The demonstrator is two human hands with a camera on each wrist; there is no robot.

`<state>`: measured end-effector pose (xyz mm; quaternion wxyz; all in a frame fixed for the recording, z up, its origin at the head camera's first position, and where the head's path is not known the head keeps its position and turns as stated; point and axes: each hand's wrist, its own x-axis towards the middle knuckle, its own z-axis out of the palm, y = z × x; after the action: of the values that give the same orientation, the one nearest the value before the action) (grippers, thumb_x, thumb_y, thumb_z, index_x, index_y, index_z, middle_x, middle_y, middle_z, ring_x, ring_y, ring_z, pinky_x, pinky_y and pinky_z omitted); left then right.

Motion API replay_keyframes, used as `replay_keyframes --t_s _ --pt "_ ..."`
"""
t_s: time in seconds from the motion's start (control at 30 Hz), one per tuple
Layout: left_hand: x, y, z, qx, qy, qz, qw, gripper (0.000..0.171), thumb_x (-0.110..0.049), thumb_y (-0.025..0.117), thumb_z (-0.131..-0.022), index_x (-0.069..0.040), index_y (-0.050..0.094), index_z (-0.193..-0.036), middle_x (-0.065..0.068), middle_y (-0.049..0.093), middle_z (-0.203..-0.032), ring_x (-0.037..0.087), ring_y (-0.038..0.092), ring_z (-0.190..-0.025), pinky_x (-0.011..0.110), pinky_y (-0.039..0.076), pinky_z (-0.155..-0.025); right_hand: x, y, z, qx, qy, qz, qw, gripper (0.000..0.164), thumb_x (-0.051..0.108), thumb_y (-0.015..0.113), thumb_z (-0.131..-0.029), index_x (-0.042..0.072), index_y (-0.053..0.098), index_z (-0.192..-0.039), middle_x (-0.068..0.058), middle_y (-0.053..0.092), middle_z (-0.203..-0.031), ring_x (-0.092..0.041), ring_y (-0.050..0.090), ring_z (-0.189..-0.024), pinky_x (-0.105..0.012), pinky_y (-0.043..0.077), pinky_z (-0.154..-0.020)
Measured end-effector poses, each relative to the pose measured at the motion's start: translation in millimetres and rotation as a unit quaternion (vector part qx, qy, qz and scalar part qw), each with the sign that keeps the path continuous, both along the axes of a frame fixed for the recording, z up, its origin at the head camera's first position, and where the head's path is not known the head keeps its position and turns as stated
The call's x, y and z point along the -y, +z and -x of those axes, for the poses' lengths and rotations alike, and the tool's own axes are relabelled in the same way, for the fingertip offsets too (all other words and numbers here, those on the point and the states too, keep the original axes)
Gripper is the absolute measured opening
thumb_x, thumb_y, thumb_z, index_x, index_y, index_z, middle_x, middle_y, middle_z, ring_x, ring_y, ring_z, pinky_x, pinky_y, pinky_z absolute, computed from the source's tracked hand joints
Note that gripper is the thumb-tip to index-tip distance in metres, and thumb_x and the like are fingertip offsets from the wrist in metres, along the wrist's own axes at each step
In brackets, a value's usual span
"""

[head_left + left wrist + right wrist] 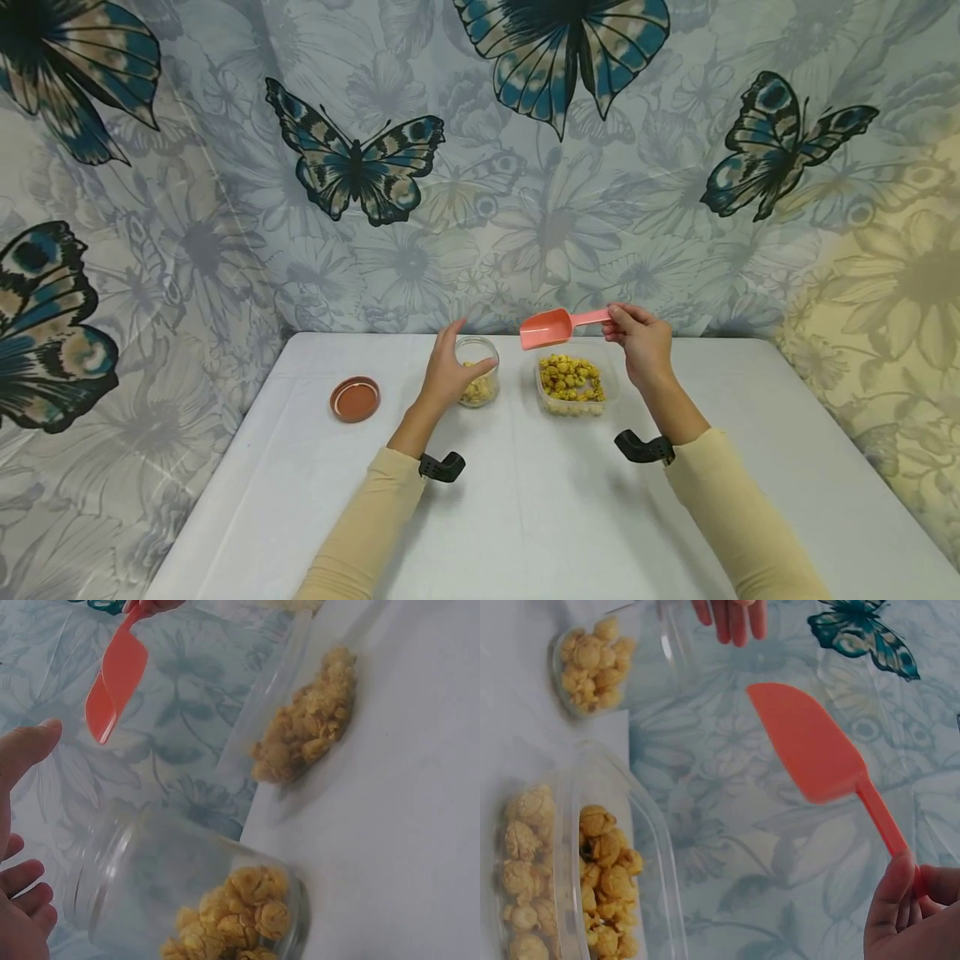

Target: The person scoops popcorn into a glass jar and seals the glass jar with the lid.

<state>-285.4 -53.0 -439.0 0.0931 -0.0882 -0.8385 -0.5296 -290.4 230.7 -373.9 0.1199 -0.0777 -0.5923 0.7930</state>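
Note:
My right hand (642, 343) pinches the end of the handle of a coral-pink scoop (547, 328). The scoop hangs in the air above the table, its bowl pointing left and nothing showing in it. Below it stands a clear plastic container (573, 408) holding yellow popcorn (570, 379). My left hand (448, 371) is beside a glass jar (180, 847), thumb and fingers spread apart near its mouth. The jar is upright without a lid, and popcorn (232, 915) fills its lower part.
A brown round lid (355, 399) lies on the white table (510, 517), left of the jar. Behind the table's far edge hangs a floral fabric backdrop (555, 225) with butterflies. Each wrist wears a black camera band (442, 467).

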Motion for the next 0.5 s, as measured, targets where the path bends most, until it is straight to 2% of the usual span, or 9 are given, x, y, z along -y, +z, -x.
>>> replay_keyframes --t_s 0.2,0.3,0.5 --pt "-7 5.9 -1.6 -0.005 -0.019 0.001 0.9998 0.087 -0.035 0.080 -0.079 -0.012 0.036 -0.150 0.014 0.031 -0.155 0.035 0.031 -0.144 0.058 0.032 -0.115 -3 5.4 -0.6 -0.014 -0.013 0.006 1.000 0.008 0.006 0.066 -0.091 0.009 0.071 -0.086 0.000 0.069 -0.065 -0.007 0.063 -0.052 -0.017 0.054 -0.052" --pt "-10 7.6 -2.4 -0.020 -0.029 0.007 0.9994 0.086 -0.036 0.080 -0.079 -0.011 0.036 -0.149 0.014 0.033 -0.154 0.034 0.033 -0.144 0.057 0.032 -0.114 -5 7.1 -0.8 -0.019 -0.016 0.003 1.000 0.011 0.005 0.065 -0.092 0.010 0.071 -0.084 0.001 0.068 -0.065 -0.007 0.062 -0.052 -0.017 0.053 -0.051" --pt "-18 9.7 -4.4 -0.035 -0.047 0.005 0.9982 0.085 -0.035 0.081 -0.079 -0.012 0.037 -0.149 0.012 0.034 -0.153 0.033 0.034 -0.143 0.056 0.033 -0.114 -10 8.7 -0.7 -0.013 -0.022 -0.001 1.000 0.012 0.005 0.064 -0.092 0.011 0.071 -0.083 0.000 0.068 -0.066 -0.007 0.062 -0.053 -0.017 0.054 -0.052"
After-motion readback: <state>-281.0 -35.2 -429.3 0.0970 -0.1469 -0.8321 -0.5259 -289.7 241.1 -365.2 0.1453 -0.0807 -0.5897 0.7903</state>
